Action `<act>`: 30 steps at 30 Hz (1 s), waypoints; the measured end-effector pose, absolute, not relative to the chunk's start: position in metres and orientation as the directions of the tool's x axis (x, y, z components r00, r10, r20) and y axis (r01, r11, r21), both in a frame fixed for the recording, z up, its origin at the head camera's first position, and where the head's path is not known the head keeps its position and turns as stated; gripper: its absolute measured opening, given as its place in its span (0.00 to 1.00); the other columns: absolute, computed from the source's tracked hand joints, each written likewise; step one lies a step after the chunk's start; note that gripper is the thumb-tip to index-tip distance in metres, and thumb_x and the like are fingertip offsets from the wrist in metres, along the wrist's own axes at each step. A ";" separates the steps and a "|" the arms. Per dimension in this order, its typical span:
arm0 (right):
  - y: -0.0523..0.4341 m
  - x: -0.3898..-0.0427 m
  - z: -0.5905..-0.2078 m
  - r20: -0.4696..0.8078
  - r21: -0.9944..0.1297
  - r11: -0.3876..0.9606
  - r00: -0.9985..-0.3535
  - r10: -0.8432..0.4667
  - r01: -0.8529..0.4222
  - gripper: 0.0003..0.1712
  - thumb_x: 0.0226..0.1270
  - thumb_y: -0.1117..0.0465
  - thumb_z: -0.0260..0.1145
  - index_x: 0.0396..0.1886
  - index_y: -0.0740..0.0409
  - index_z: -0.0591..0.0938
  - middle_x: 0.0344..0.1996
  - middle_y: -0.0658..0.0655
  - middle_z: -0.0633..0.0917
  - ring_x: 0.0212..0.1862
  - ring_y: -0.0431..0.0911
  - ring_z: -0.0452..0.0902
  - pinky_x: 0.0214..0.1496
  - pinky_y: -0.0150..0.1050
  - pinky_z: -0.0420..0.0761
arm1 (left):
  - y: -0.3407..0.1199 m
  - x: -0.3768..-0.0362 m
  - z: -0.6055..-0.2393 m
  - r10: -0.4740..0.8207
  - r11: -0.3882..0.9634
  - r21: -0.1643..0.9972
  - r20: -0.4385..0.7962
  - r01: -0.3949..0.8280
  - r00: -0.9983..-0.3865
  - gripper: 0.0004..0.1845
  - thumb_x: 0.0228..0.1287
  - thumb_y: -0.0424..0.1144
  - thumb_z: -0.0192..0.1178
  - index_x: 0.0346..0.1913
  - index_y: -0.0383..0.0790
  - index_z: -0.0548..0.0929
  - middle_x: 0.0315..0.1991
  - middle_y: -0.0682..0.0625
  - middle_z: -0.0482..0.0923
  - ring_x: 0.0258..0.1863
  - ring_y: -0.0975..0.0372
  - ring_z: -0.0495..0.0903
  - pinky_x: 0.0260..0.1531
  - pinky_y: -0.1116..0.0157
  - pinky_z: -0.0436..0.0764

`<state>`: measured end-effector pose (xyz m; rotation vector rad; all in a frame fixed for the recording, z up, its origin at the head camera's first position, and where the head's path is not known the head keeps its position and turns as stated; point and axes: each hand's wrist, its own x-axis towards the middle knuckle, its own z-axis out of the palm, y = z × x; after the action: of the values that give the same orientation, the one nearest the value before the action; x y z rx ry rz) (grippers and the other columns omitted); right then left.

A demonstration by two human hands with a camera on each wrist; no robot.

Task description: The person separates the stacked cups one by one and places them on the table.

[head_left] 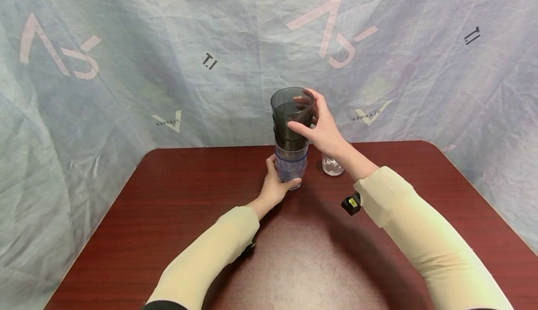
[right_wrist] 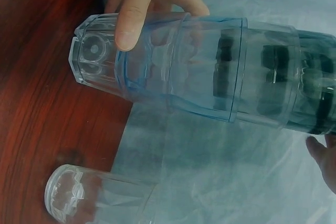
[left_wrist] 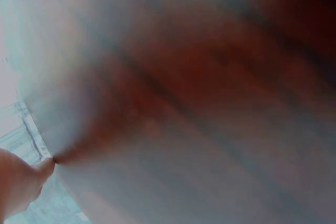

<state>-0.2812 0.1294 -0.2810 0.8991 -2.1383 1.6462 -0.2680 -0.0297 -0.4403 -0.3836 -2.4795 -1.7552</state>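
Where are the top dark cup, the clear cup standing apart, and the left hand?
Top dark cup [head_left: 283, 119]: head view, its side wall.
Clear cup [right_wrist: 100, 196]: right wrist view, its side wall.
Left hand [head_left: 272, 188]: head view, near thumb's base.

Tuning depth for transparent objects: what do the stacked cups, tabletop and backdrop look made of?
Stacked cups: glass or hard clear plastic, glossy; see-through walls, smoky at the top. Can't tell which.
Tabletop: wood or wood-look laminate, satin; red-brown grain, soft glare patch.
Backdrop: likely thin fabric, possibly plastic sheeting, mostly matte; creases and soft folds, printed lettering.
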 end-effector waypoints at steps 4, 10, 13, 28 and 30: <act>0.127 -0.274 -0.275 0.600 -0.738 0.160 -0.746 -0.287 -0.655 0.45 0.62 0.72 0.67 0.73 0.61 0.52 0.66 0.63 0.68 0.69 0.52 0.60 0.69 0.48 0.58 | -0.030 -0.268 -0.439 0.156 0.316 0.915 0.211 0.251 -0.965 0.48 0.58 0.41 0.71 0.70 0.49 0.46 0.66 0.42 0.65 0.63 0.52 0.69 0.60 0.52 0.68; 0.121 -0.252 -0.259 0.621 -0.720 0.182 -0.739 -0.259 -0.669 0.43 0.61 0.74 0.65 0.71 0.70 0.52 0.64 0.70 0.68 0.68 0.57 0.60 0.69 0.51 0.58 | -0.028 -0.266 -0.438 0.160 0.305 0.918 0.213 0.254 -0.964 0.48 0.58 0.40 0.71 0.71 0.48 0.46 0.66 0.41 0.66 0.62 0.51 0.70 0.60 0.52 0.68; 0.120 -0.250 -0.256 0.641 -0.710 0.177 -0.730 -0.236 -0.681 0.42 0.60 0.76 0.64 0.70 0.71 0.53 0.64 0.71 0.68 0.68 0.59 0.60 0.69 0.52 0.57 | -0.028 -0.266 -0.437 0.161 0.303 0.920 0.207 0.248 -0.965 0.48 0.58 0.40 0.71 0.71 0.49 0.46 0.66 0.42 0.65 0.63 0.52 0.69 0.60 0.52 0.68; 0.124 -0.270 -0.250 0.787 -0.616 -0.054 -0.612 -0.075 -0.786 0.42 0.58 0.73 0.68 0.69 0.64 0.58 0.62 0.63 0.72 0.63 0.52 0.68 0.64 0.45 0.67 | -0.029 -0.268 -0.440 0.151 0.308 0.913 0.233 0.269 -0.961 0.48 0.57 0.39 0.72 0.70 0.48 0.47 0.66 0.42 0.65 0.63 0.52 0.69 0.61 0.52 0.67; 0.125 -0.268 -0.246 0.798 -0.603 -0.083 -0.601 -0.051 -0.793 0.43 0.58 0.70 0.70 0.69 0.64 0.57 0.62 0.62 0.72 0.63 0.52 0.68 0.63 0.44 0.68 | -0.029 -0.267 -0.440 0.151 0.314 0.910 0.234 0.271 -0.960 0.48 0.57 0.39 0.72 0.70 0.48 0.47 0.66 0.42 0.65 0.63 0.51 0.69 0.61 0.52 0.67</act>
<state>-0.2682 0.1252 -0.2461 0.9198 -1.6421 1.7402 -0.2675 -0.0291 -0.4398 -0.3965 -2.4595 -1.7365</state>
